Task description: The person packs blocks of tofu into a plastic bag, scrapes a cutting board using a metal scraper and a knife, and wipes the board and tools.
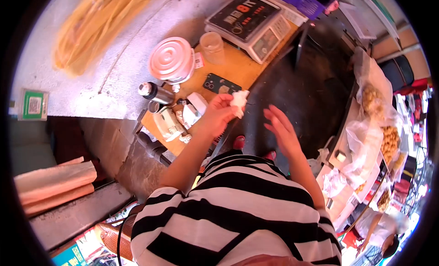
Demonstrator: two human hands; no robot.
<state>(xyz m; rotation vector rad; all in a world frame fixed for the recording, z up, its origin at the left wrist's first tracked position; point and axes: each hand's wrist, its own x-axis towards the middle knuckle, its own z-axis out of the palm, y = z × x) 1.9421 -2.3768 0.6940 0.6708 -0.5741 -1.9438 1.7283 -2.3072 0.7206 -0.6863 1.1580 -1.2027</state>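
A crumpled white tissue (238, 103) is pinched between the thumb and fingers of my left hand (218, 114), held above the front edge of the wooden table (240, 60). Just behind it on the table lies a dark smartphone (215, 82) with its camera side up. My right hand (281, 129) hovers over the dark floor to the right, fingers stretched out and holding nothing. Left of the phone are a steel thermos (157, 93), a white packet (197, 102) and a small cup (154, 107).
A pink-lidded tub (170, 58), a clear plastic cup (211, 45) and a weighing scale (249, 21) stand further back. On the right, a counter holds bagged goods (390, 142). A person (375, 231) is at lower right. A QR-code sign (34, 104) is at left.
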